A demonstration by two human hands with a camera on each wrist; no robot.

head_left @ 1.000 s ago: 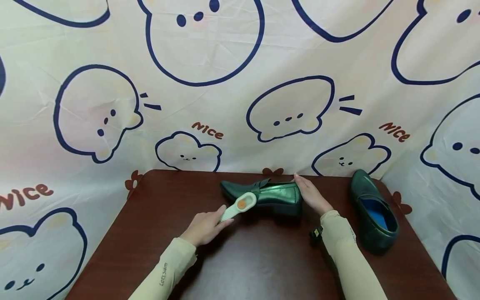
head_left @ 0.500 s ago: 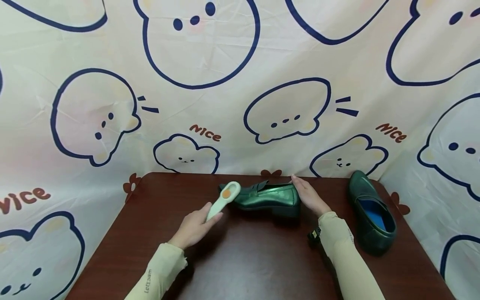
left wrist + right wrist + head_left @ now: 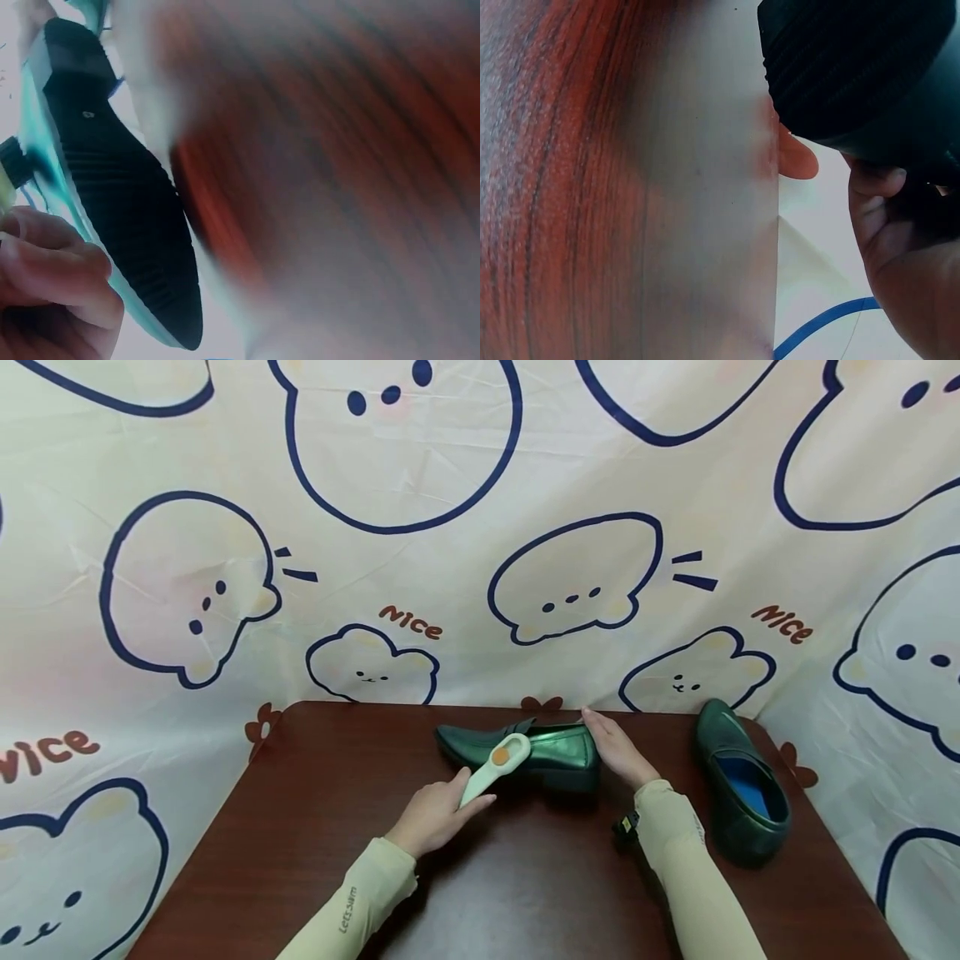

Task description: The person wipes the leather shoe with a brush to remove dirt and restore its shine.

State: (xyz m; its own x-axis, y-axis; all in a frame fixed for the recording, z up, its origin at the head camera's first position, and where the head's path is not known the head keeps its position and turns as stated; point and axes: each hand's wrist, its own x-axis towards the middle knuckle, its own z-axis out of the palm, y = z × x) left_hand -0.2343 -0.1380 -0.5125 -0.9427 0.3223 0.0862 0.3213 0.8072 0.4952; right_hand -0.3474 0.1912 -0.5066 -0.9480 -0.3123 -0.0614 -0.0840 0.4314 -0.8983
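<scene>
The left grip [image 3: 433, 814] is curled round the pale green brush [image 3: 487, 770] — likely light and rigid, best held by its handle. Beyond, the green shoe [image 3: 558, 745] is held over the desk [image 3: 322, 818], probably stiff-soled and slick; the heel, pinched by the right grip [image 3: 618, 750], suits holding. The other shoe [image 3: 726, 752] stands apart at right; patterned cloth [image 3: 450, 568] limits room behind.

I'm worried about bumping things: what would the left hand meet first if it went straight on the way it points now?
Probably the side of the green shoe just beyond the brush that the left hand grips; the brush may already touch it, depth being unclear.
</scene>
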